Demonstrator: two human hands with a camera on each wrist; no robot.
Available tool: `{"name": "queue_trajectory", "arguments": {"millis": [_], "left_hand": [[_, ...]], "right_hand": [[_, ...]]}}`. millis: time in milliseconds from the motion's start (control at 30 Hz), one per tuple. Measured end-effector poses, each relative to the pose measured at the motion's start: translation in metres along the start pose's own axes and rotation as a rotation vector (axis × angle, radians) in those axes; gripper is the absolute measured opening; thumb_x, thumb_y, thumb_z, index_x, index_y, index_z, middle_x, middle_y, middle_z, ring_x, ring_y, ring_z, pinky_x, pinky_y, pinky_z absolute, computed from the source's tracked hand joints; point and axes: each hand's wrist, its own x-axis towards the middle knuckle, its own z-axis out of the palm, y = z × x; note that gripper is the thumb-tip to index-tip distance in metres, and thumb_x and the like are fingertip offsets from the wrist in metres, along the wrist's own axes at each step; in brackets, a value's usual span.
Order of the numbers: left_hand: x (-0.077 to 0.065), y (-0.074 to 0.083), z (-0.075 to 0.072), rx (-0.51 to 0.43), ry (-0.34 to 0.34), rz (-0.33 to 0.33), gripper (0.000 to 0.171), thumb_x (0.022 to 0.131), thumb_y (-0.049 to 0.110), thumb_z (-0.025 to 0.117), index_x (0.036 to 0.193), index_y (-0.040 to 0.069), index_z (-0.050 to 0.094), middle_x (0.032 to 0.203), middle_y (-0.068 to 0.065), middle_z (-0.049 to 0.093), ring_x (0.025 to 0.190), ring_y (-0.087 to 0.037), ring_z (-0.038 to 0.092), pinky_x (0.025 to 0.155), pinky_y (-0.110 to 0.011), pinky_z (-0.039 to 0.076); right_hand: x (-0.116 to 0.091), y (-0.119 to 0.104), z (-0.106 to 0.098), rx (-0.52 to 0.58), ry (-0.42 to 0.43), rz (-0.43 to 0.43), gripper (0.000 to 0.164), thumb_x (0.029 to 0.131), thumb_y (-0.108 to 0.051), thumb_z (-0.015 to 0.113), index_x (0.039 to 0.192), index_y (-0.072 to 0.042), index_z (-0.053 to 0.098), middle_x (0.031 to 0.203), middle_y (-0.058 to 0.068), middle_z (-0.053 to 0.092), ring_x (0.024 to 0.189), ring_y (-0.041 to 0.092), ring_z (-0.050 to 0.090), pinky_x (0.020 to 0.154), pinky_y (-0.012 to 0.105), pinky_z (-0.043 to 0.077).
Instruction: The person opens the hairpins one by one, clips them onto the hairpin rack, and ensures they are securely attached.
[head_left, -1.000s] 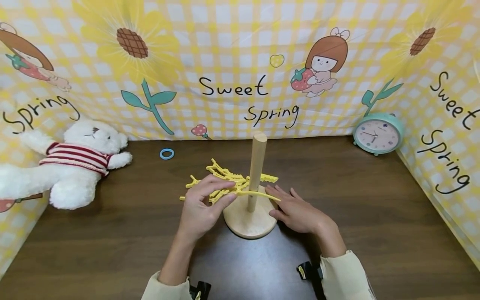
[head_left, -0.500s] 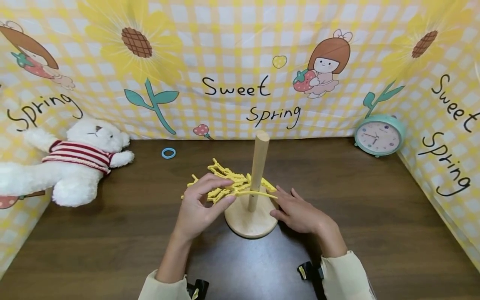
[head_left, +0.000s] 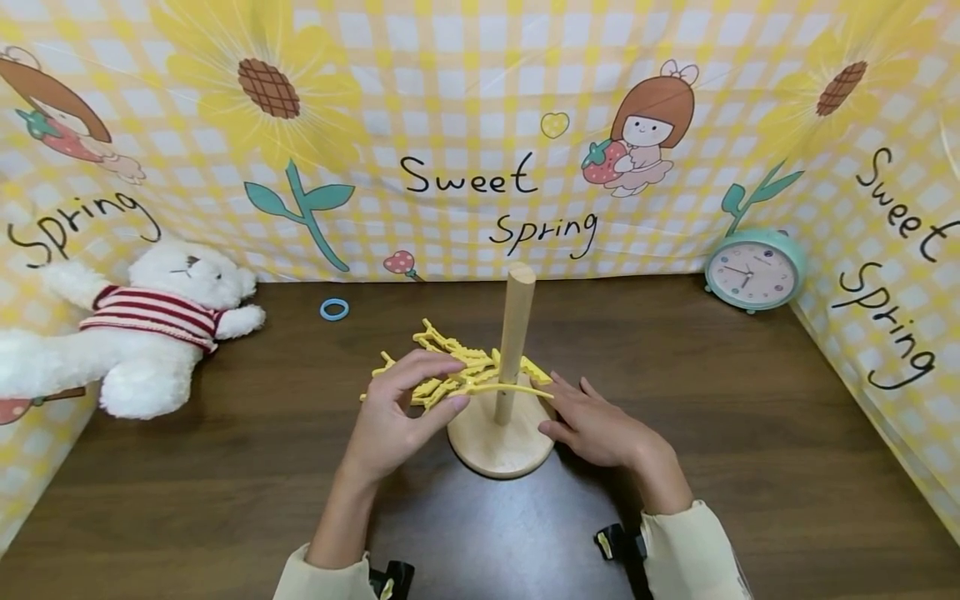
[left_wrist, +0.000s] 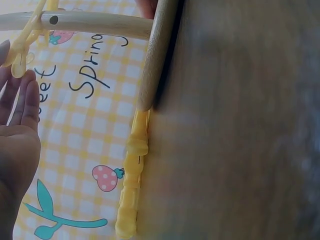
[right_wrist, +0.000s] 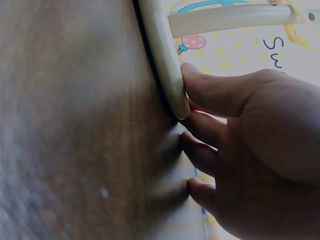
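A yellow alligator hair clip [head_left: 504, 387] sits across the upright post of a wooden stand [head_left: 501, 458], one long arm in front of the post and one behind. My left hand [head_left: 390, 421] has thumb and fingers either side of the clip's rounded ends; in the left wrist view these ends [left_wrist: 19, 66] lie right at the fingertips. My right hand [head_left: 600, 425] holds the right rim of the stand's round base, thumb over the edge and forefinger against its side, as the right wrist view shows on the base [right_wrist: 162, 65]. Other fingertips reach down to the table.
Several more yellow clips [head_left: 431, 337] lie in a heap behind my left hand. A blue ring [head_left: 334, 309] is near the back. A white teddy bear [head_left: 165, 333] leans at left, and a mint alarm clock [head_left: 753, 271] stands at the back right. Patterned cloth walls surround the table.
The clip's two arms have come closer together around the post. My left thumb and forefinger have eased slightly apart and leftward. The right hand stays at the base.
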Motion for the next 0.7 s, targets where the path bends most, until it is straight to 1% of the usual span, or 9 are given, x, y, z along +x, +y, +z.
{"name": "queue_trajectory", "arguments": {"millis": [100,233,300,333,400,467,567,633,700], "left_hand": [[0.0,-0.001,-0.001,0.009,-0.01,-0.007,0.036,0.08,-0.015,0.076,0.115,-0.005,0.071,0.112,-0.026,0.067,0.107,-0.031,0.064,0.095,-0.038,0.054],[0.0,-0.002,-0.001,-0.003,-0.009,-0.013,0.037,0.08,-0.015,0.077,0.115,-0.006,0.071,0.112,-0.027,0.066,0.108,-0.032,0.063,0.095,-0.037,0.054],[-0.001,-0.002,-0.002,-0.01,-0.001,-0.024,0.039,0.078,-0.015,0.078,0.115,-0.005,0.071,0.113,-0.025,0.066,0.109,-0.032,0.063,0.096,-0.036,0.054],[-0.002,-0.002,-0.003,-0.016,0.002,-0.031,0.04,0.078,-0.016,0.079,0.116,-0.006,0.071,0.114,-0.025,0.066,0.109,-0.033,0.063,0.096,-0.035,0.053],[-0.004,-0.002,-0.005,-0.016,0.004,-0.061,0.043,0.077,-0.014,0.08,0.117,-0.002,0.072,0.116,-0.022,0.067,0.111,-0.033,0.062,0.097,-0.035,0.053],[-0.005,-0.002,-0.008,-0.017,0.005,-0.09,0.044,0.077,-0.013,0.081,0.118,-0.001,0.072,0.117,-0.02,0.067,0.112,-0.031,0.062,0.098,-0.035,0.053],[-0.007,-0.002,-0.011,-0.006,0.004,-0.119,0.045,0.078,-0.012,0.081,0.12,0.0,0.071,0.119,-0.019,0.066,0.111,-0.029,0.061,0.097,-0.033,0.052],[-0.008,-0.003,-0.014,0.004,0.008,-0.129,0.046,0.078,-0.012,0.08,0.121,-0.002,0.07,0.119,-0.019,0.065,0.11,-0.026,0.061,0.097,-0.031,0.052],[-0.008,-0.004,-0.017,0.021,0.014,-0.14,0.047,0.079,-0.011,0.08,0.123,-0.002,0.069,0.12,-0.016,0.065,0.108,-0.025,0.061,0.096,-0.029,0.051]], "right_hand": [[0.0,0.001,0.001,0.001,0.002,-0.006,0.058,0.106,-0.025,0.055,0.157,-0.006,0.035,0.162,0.013,0.032,0.154,0.029,0.012,0.122,0.055,0.001],[0.0,0.001,0.001,0.007,0.003,-0.004,0.057,0.106,-0.024,0.056,0.157,-0.006,0.036,0.162,0.013,0.033,0.154,0.029,0.012,0.123,0.055,0.001],[0.0,0.0,0.001,0.01,0.002,-0.002,0.057,0.106,-0.024,0.056,0.157,-0.006,0.036,0.162,0.012,0.033,0.154,0.029,0.012,0.123,0.055,0.001],[0.0,0.0,0.001,0.011,0.001,-0.001,0.058,0.106,-0.024,0.056,0.157,-0.006,0.036,0.162,0.012,0.033,0.154,0.029,0.012,0.123,0.055,0.001],[0.0,0.0,0.001,0.013,0.001,-0.004,0.058,0.106,-0.024,0.056,0.157,-0.006,0.036,0.162,0.012,0.033,0.154,0.029,0.012,0.123,0.055,0.001],[0.0,0.0,0.002,0.014,0.0,-0.008,0.058,0.106,-0.025,0.056,0.157,-0.006,0.036,0.162,0.011,0.033,0.154,0.028,0.012,0.123,0.055,0.001],[0.001,0.001,0.001,0.011,0.002,-0.014,0.058,0.106,-0.025,0.056,0.157,-0.005,0.036,0.162,0.011,0.033,0.154,0.028,0.012,0.123,0.055,0.001],[0.001,0.001,0.001,0.009,0.005,-0.016,0.058,0.106,-0.025,0.056,0.157,-0.005,0.036,0.162,0.011,0.033,0.154,0.028,0.012,0.122,0.055,0.001],[0.001,0.002,0.0,0.004,0.008,-0.015,0.058,0.106,-0.024,0.057,0.157,-0.005,0.036,0.162,0.011,0.033,0.154,0.029,0.012,0.122,0.055,0.001]]}}
